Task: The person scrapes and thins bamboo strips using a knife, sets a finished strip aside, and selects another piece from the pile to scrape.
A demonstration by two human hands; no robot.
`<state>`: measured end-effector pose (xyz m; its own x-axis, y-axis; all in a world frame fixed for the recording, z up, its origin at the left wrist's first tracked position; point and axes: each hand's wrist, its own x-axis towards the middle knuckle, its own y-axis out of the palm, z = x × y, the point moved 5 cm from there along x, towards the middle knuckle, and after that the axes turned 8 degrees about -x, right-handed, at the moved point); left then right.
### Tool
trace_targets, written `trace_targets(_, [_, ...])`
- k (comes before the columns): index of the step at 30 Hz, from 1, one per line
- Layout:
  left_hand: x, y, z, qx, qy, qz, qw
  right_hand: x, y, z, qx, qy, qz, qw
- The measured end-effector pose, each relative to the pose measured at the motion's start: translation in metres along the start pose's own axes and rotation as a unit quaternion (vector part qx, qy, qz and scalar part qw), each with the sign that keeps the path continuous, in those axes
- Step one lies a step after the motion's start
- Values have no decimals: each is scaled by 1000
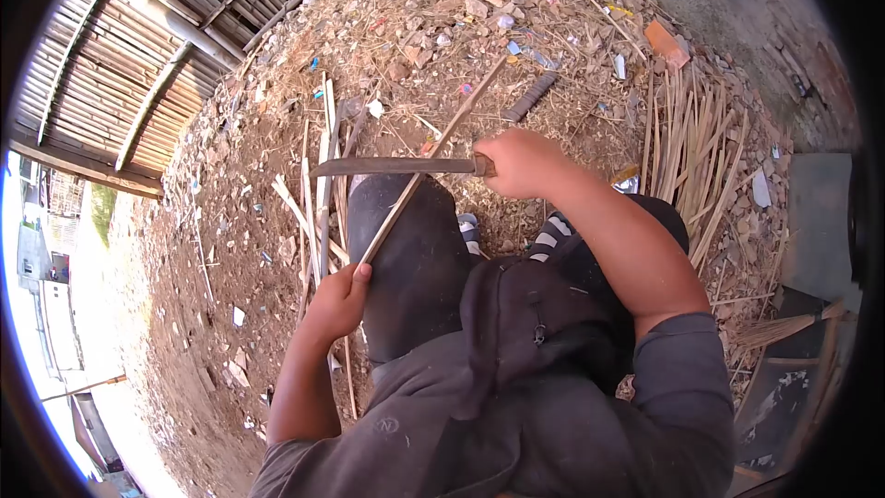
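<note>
My right hand (523, 163) is closed around the handle of a machete (378, 166), whose dark blade points left. The blade lies across a long split bamboo strip (461, 115), over my bent knee. Near its lower end, my left hand (337, 302) grips the strip, thumb along it. From there the strip slants up and to the right, its far end above the ground. Beside my left hand and knee, several more split strips (323, 194) lie on the ground. My fingers partly hide the machete's handle.
A pile of thin strips (682, 138) lies to the right. A dark ridged piece (532, 97) rests ahead of my right hand. Stones and litter cover the earth ahead. A bamboo fence (111, 65) stands at upper left, a straw broom (779, 327) at lower right.
</note>
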<state>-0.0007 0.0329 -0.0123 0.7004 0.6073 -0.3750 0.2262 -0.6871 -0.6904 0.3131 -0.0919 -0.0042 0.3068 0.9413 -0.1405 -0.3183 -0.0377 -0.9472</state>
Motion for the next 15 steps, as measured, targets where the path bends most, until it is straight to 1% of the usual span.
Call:
trace_targets(1, [-2, 2, -1, 9, -3, 6, 1000, 0, 2, 2, -28, -10, 0, 1000])
trace_targets(4, [0, 5, -8, 45, -4, -10, 999, 23, 29, -58, 111, 29, -63, 991])
trace_targets(5, [2, 4, -8, 36, 4, -13, 999, 30, 36, -66, 65, 22, -50, 996])
trace_targets(8, [3, 3, -2, 27, 20, -21, 999, 9, 14, -45, 71, 27, -64, 995])
trace_targets(9, [2, 1, -4, 36, 24, -20, 999, 1, 6, -33, 28, 36, -60, 997])
trace_targets(12, [-1, 3, -8, 60, 28, -13, 998, -6, 1, 1, -56, -14, -34, 998])
trace_targets(13, [-1, 5, -10, 64, 30, -14, 997, 1, 9, -14, -18, -5, -27, 999])
trace_targets(15, [-7, 4, -7, 86, 8, -20, 996, 16, 18, -74, 110, 147, -59, 981])
